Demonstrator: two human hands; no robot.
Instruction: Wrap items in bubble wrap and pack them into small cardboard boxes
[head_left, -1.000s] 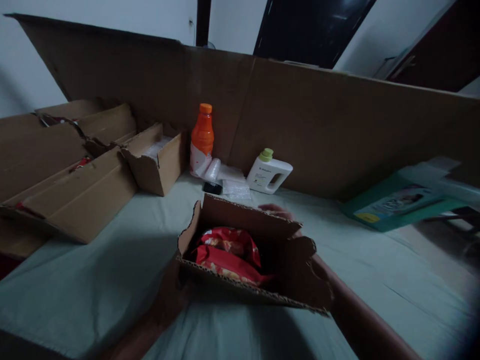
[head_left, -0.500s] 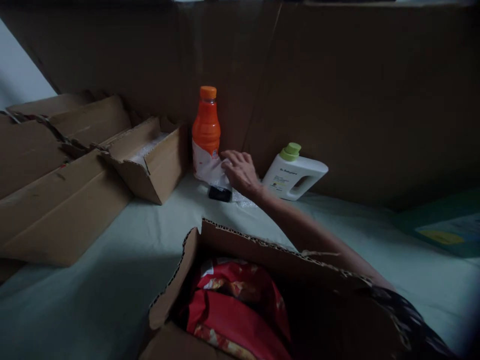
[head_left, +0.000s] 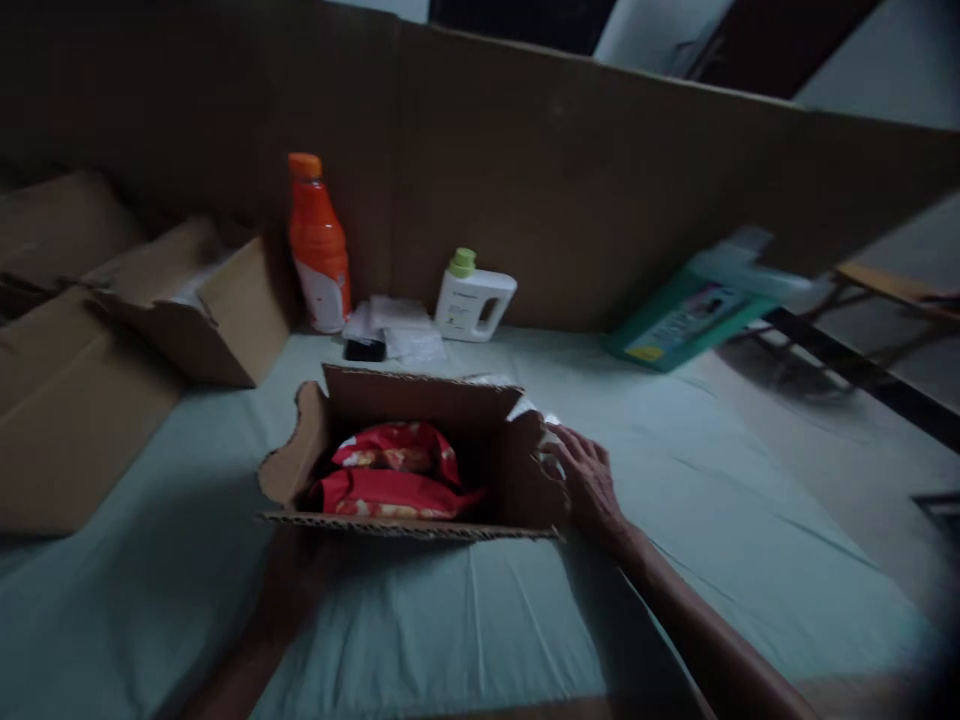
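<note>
An open cardboard box (head_left: 420,400) stands on the pale green sheet (head_left: 720,520) in front of me, with red snack packets (head_left: 390,475) inside. My right hand (head_left: 589,480) is at the box's right wall, its fingers curled on a pale piece of clear plastic wrap (head_left: 534,412) at the rim. My left forearm (head_left: 255,640) runs up to the box's front flap, which hides the hand.
By the tall cardboard wall (head_left: 600,180) stand an orange bottle (head_left: 319,245) and a white jug with a green cap (head_left: 474,300), with plastic wraps (head_left: 397,325) and a small black object (head_left: 365,349) between them. Open cartons (head_left: 202,310) lie left; a green box (head_left: 679,320) leans right.
My right hand reached to the plastic wraps by the orange bottle, then came back to the box's right rim with a pale piece. The view has pulled back and swung right.
</note>
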